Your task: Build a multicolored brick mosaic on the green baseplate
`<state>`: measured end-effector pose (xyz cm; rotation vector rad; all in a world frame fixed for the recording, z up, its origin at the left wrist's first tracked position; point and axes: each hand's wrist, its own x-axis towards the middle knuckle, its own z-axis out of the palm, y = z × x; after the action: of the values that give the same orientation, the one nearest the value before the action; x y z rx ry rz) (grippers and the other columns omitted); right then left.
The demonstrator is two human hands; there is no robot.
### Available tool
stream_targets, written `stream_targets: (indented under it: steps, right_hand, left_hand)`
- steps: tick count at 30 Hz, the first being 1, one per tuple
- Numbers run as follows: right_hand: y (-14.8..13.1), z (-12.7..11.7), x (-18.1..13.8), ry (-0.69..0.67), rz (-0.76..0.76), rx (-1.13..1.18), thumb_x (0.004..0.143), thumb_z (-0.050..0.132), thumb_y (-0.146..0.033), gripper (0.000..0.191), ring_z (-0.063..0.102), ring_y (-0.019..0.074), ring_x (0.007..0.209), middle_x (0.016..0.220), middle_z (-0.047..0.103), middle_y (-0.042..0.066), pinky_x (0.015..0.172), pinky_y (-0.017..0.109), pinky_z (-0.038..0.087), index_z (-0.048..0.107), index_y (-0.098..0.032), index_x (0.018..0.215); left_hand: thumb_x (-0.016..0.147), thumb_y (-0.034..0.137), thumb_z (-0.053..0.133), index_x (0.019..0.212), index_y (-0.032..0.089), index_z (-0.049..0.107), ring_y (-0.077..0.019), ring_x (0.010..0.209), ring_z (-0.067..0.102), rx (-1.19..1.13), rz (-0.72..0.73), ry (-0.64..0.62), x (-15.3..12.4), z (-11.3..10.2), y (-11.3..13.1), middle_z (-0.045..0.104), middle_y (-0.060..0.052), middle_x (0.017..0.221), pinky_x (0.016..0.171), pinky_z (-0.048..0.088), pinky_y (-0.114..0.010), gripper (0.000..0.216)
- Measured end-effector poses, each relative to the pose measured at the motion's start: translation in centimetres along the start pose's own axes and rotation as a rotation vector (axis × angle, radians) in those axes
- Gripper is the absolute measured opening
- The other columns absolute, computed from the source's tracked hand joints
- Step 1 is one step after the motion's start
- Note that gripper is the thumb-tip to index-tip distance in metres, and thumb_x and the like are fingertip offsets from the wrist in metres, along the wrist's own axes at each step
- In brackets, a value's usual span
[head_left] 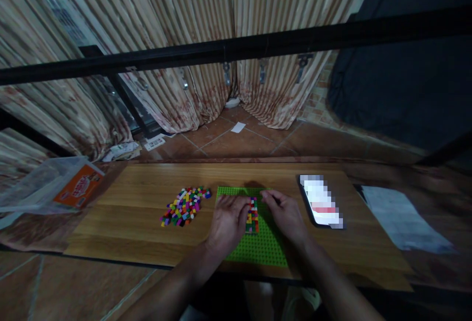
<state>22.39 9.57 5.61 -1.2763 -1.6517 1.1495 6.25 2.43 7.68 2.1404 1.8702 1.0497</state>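
A green studded baseplate lies on the wooden board near its front edge. A column of small multicoloured bricks stands on the plate between my hands. My left hand rests on the plate's left part, fingers curled against the column's left side. My right hand lies on the right part, fingers bent and pressing at the column's top end. What the fingertips pinch is hidden. A loose pile of coloured bricks sits left of the plate.
A phone with a lit screen lies to the right of the plate. A sheet of paper lies further right. A clear plastic box with an orange label sits at far left. A black bar crosses above; curtains hang behind.
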Motion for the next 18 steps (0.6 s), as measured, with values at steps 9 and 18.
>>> stream_targets:
  steps: [9,18]
  right_hand:
    - [0.3,0.1,0.2,-0.02,-0.035,0.0,0.086,0.051,-0.053,0.039,0.064,0.0212,0.077,0.08,0.072,0.005,0.072,0.03,0.047,0.072,-0.02,0.087]
    - [0.5,0.3,0.2,-0.023,-0.033,0.007,0.085,0.052,-0.051,0.038,0.065,0.0219,0.08,0.086,0.074,0.005,0.076,0.033,0.048,0.073,-0.02,0.091]
  left_hand:
    - [0.087,0.021,0.061,0.09,0.028,0.072,-0.0195,0.097,0.059,-0.079,-0.1,0.03,0.7,0.8,-0.2,0.07,-0.001,0.1,0.091,0.043,-0.041,0.013]
    - [0.083,0.019,0.066,0.084,0.028,0.074,-0.0194,0.101,0.058,-0.164,-0.135,0.034,0.8,1.1,-0.4,0.07,-0.001,0.101,0.094,0.043,-0.041,0.012]
